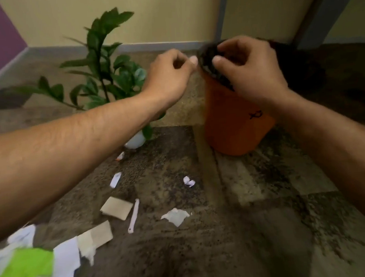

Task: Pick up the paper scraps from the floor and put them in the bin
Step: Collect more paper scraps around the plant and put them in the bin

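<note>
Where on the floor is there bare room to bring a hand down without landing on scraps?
Bare carpet lies right of the torn white scrap and in front of the orange bin, out to the right edge. A smaller patch sits between the crumpled scrap and the bin. It is crowded lower left, around the cardboard pieces and the green-and-white heap.

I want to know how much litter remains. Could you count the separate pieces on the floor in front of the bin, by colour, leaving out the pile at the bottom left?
White scraps: 4
Brown cardboard pieces: 2
White stick: 1
Total: 7
</note>
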`<state>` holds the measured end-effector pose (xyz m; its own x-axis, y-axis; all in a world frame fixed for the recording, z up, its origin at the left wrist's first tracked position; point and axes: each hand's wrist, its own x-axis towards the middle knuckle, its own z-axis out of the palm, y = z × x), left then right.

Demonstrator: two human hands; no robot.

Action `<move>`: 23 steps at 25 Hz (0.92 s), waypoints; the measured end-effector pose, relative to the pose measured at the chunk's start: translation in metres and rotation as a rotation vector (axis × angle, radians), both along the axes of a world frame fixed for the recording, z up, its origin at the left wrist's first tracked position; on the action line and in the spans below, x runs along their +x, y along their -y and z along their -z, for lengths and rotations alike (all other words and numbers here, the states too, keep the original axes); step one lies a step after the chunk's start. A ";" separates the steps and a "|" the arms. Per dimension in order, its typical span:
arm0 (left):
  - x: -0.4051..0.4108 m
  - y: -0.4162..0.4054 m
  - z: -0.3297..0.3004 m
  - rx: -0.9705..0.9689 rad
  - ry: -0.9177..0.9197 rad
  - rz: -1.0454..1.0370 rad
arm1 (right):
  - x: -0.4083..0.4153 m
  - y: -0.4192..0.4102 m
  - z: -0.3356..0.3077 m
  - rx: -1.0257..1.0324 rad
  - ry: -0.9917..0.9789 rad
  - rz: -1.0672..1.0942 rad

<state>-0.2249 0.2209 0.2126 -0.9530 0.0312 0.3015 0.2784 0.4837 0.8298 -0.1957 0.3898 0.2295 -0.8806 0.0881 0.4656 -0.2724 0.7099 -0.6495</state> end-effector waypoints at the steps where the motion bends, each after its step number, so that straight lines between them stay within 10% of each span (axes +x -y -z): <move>1: 0.012 0.017 0.012 -0.048 -0.030 0.000 | 0.008 0.015 0.011 0.051 0.005 -0.071; 6: 0.065 0.096 0.078 -0.424 -0.074 -0.013 | 0.032 0.063 0.095 0.229 0.195 -0.246; 13: 0.109 0.170 0.163 -0.914 0.438 0.201 | 0.062 0.060 0.208 0.693 0.656 -0.347; 23: 0.140 0.181 0.226 -0.991 0.658 0.248 | 0.100 0.077 0.246 0.735 0.706 -0.399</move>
